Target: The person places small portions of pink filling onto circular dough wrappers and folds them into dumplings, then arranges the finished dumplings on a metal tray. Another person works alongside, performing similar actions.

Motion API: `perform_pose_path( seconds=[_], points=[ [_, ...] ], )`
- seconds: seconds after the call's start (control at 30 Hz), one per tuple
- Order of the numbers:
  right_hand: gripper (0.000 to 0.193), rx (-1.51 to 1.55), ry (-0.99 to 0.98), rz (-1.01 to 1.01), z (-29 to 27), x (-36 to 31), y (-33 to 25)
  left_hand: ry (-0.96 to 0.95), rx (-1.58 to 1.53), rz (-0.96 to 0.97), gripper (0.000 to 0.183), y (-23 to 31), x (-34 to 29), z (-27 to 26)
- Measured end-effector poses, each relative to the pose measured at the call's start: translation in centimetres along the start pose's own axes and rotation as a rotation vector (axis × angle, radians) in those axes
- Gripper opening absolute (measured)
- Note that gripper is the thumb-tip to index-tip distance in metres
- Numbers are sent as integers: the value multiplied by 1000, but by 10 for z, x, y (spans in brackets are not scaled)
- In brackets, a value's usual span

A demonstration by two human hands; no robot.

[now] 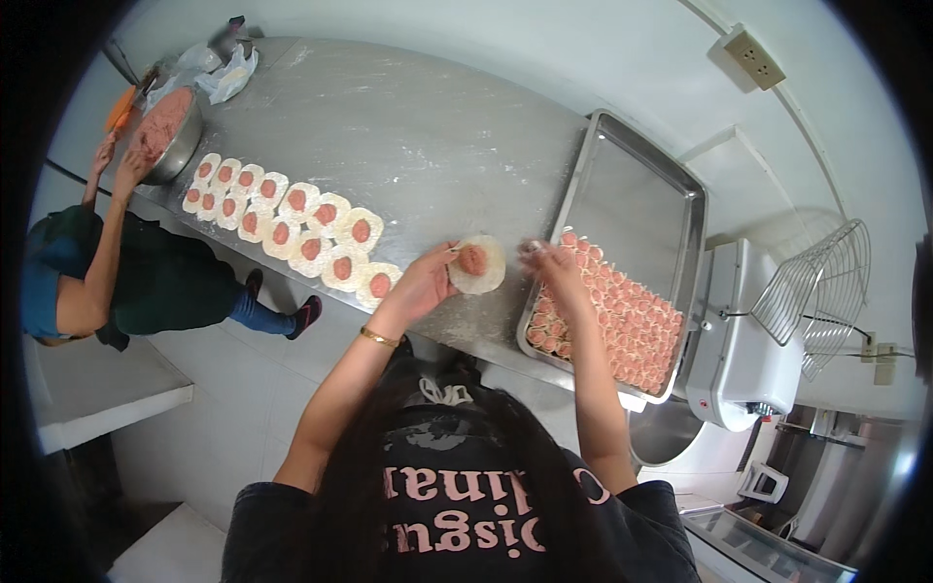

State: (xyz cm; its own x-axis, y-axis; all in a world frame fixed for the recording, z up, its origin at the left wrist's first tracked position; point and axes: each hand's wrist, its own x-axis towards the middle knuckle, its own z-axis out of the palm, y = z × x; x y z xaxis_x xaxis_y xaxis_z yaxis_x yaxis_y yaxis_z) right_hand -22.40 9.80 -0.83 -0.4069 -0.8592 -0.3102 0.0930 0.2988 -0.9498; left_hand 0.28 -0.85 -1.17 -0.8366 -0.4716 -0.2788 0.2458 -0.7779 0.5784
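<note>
My left hand (424, 285) holds a round, pale dumpling wrapper (489, 280) with a lump of pink minced meat (473, 258) in its middle. To its right, my right hand (556, 269) is at the left edge of a metal tray (637, 160). Its fingers are loosely bent and apart, pointing toward the wrapper, with nothing visible in them. Packed rows of filled dumplings (617, 325) with pink tops fill the near part of the tray. Left of my left hand, two rows of wrappers (304, 231) lie flat on the steel table (428, 117), each topped with meat.
At the far left a person (146, 272) has their hands at a metal bowl (187, 146) of minced meat. Plastic bags (228, 76) lie behind it. Right of the tray are a white machine (734, 340) and a wire rack (816, 282). A wall bounds the table's far side.
</note>
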Motion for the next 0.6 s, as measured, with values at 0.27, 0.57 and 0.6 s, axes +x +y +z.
perform_pose_path(
  seconds=[0.27,0.57,0.6],
  points=[
    [23,281,163,187,91,-9,64,347,755,65,33,-28,3,-37],
    [25,219,113,-10,103,-25,84,361,1221,293,29,-36,-7,-48],
    [24,192,118,15,104,-25,84,350,1180,302,29,-35,-7,-47]
  ],
)
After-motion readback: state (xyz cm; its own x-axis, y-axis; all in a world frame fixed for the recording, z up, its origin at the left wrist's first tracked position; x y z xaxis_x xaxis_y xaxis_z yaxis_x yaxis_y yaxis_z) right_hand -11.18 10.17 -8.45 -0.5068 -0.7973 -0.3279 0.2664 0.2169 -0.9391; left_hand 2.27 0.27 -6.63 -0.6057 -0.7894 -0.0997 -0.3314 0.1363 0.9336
